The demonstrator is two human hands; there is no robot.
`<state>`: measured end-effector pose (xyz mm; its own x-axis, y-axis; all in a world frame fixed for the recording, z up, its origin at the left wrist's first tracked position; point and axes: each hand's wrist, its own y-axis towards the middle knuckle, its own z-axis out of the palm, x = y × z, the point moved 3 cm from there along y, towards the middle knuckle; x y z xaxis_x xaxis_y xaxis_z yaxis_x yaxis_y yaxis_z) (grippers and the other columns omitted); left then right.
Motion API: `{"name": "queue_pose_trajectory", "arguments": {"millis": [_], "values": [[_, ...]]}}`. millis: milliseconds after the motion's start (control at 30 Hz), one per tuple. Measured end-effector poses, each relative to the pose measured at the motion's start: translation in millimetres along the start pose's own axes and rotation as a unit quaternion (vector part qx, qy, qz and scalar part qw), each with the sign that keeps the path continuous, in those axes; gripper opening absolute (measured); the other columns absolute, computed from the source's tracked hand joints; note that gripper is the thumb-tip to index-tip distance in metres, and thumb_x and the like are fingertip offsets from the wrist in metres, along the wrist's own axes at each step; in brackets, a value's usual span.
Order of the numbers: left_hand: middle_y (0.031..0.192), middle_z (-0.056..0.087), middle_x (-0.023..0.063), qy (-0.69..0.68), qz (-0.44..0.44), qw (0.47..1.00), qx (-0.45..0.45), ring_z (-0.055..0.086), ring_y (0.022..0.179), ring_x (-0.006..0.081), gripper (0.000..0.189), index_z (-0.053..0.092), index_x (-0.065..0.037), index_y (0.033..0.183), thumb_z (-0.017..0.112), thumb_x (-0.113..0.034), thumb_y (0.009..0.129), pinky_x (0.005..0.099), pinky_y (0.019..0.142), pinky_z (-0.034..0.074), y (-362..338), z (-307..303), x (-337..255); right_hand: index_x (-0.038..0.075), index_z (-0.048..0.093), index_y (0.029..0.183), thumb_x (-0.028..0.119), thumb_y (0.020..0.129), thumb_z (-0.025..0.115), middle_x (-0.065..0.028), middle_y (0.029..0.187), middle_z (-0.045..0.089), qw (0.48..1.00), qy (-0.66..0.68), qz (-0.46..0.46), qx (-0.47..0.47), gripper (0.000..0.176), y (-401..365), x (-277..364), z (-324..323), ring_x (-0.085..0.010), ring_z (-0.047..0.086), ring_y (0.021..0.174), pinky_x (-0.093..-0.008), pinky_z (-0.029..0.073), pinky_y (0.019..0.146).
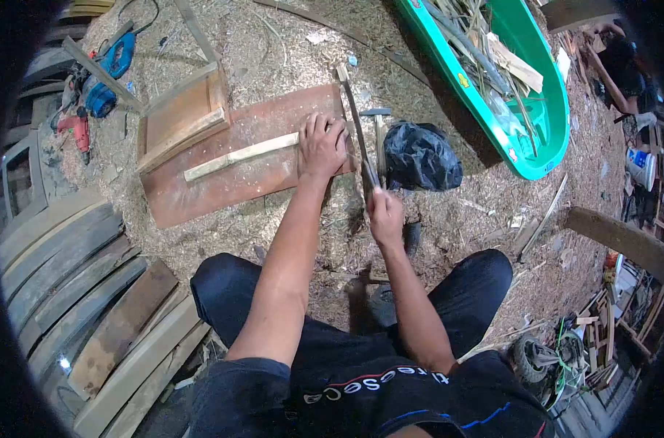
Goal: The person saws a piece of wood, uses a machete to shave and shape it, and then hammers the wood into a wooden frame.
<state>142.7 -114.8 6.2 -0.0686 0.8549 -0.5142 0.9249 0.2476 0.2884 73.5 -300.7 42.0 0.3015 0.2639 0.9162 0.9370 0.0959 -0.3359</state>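
My left hand [322,146] presses down on the right end of a pale wooden strip [241,157], which lies on a reddish-brown board [237,193] on the ground. Just right of that board, my right hand [385,212] is closed round the handle of a long, narrow tool [364,150], perhaps a saw. Its blade points away from me, along the board's right edge. A hammer [380,139] lies on the ground beside the blade, and next to it is a black plastic bag [422,155].
A green tub [518,157] of wood scraps stands at upper right. On the left are a wooden frame [179,117], a blue power tool [102,98], a red drill [82,131] and stacked planks [128,328]. Another person [616,69] is at far upper right.
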Motion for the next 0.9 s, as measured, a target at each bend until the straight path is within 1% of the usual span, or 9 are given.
{"name": "queue_pose_trajectory", "arguments": {"millis": [133,167,267,300,400,533,567,733,900], "values": [[0.113,0.058,0.0090,0.012,0.008,1.000,-0.005,0.049,0.121,0.0333,0.017,0.070,-0.012,0.100,0.070,-0.020,0.084,0.0484,0.101,0.038,-2,1,1,0.005,0.047,0.068,0.030,0.102,0.051,0.0036,0.059,0.041,0.999,0.026,0.041,0.017,0.043,-10,-24,-7,-0.0073,0.037,0.058,-0.0308,0.031,0.051],[0.113,0.058,0.0089,0.010,0.013,1.000,-0.006,0.049,0.121,0.0332,0.018,0.070,-0.012,0.100,0.070,-0.020,0.084,0.0484,0.101,0.038,-2,1,1,0.005,0.047,0.068,0.031,0.102,0.051,0.0035,0.059,0.041,0.999,-0.026,0.030,0.001,0.043,5,-25,-2,-0.0077,0.038,0.058,-0.0311,0.031,0.051],[0.112,0.058,0.0091,0.007,0.011,1.000,-0.014,0.049,0.122,0.0330,0.019,0.070,-0.012,0.102,0.069,-0.020,0.084,0.0487,0.101,0.037,-8,2,1,0.005,0.048,0.068,0.032,0.102,0.051,0.0033,0.059,0.042,1.000,0.002,0.000,0.008,0.043,18,-15,1,-0.0084,0.039,0.058,-0.0315,0.031,0.052],[0.112,0.058,0.0093,0.006,0.011,1.000,-0.025,0.049,0.122,0.0329,0.020,0.070,-0.012,0.103,0.069,-0.020,0.084,0.0488,0.101,0.037,-1,4,2,0.008,0.047,0.061,0.033,0.104,0.047,0.0039,0.053,0.041,1.000,-0.015,-0.016,-0.006,0.050,4,-23,-3,-0.0072,0.037,0.048,-0.0296,0.027,0.047],[0.113,0.058,0.0095,0.012,0.007,1.000,-0.013,0.049,0.123,0.0327,0.021,0.071,-0.013,0.104,0.069,-0.020,0.084,0.0493,0.101,0.037,-1,6,3,0.008,0.047,0.061,0.034,0.104,0.047,0.0040,0.053,0.042,1.000,0.007,0.024,0.000,0.050,-20,-51,-16,-0.0074,0.037,0.049,-0.0297,0.026,0.047],[0.117,0.058,0.0095,0.013,0.006,1.000,0.013,0.047,0.125,0.0331,0.022,0.071,-0.013,0.105,0.069,-0.020,0.084,0.0492,0.102,0.036,-1,3,2,0.009,0.047,0.061,0.030,0.105,0.045,0.0044,0.055,0.042,1.000,0.003,0.022,0.004,0.049,19,-22,6,-0.0062,0.036,0.051,-0.0290,0.026,0.048],[0.118,0.058,0.0095,0.016,0.015,1.000,0.009,0.047,0.125,0.0332,0.022,0.071,-0.013,0.104,0.069,-0.020,0.084,0.0493,0.103,0.036,-1,3,1,0.004,0.049,0.064,0.031,0.101,0.054,0.0040,0.058,0.042,1.000,-0.012,0.008,0.010,0.046,12,-9,1,-0.0073,0.037,0.055,-0.0304,0.030,0.050],[0.116,0.059,0.0083,0.010,0.045,0.999,-0.024,0.047,0.123,0.0333,0.021,0.071,-0.013,0.102,0.069,-0.021,0.083,0.0532,0.109,0.031,-3,7,3,0.003,0.047,0.064,0.028,0.102,0.050,0.0034,0.058,0.041,0.994,0.093,0.050,0.012,0.046,2,-55,-8,-0.0082,0.037,0.056,-0.0320,0.030,0.051],[0.115,0.059,0.0090,0.009,-0.004,1.000,-0.011,0.047,0.123,0.0328,0.021,0.071,-0.014,0.103,0.069,-0.023,0.084,0.0517,0.106,0.033,-1,12,7,0.006,0.047,0.064,0.028,0.102,0.050,0.0047,0.058,0.041,0.998,0.064,0.024,0.012,0.044,22,-45,8,-0.0074,0.037,0.056,-0.0312,0.030,0.051]]}}
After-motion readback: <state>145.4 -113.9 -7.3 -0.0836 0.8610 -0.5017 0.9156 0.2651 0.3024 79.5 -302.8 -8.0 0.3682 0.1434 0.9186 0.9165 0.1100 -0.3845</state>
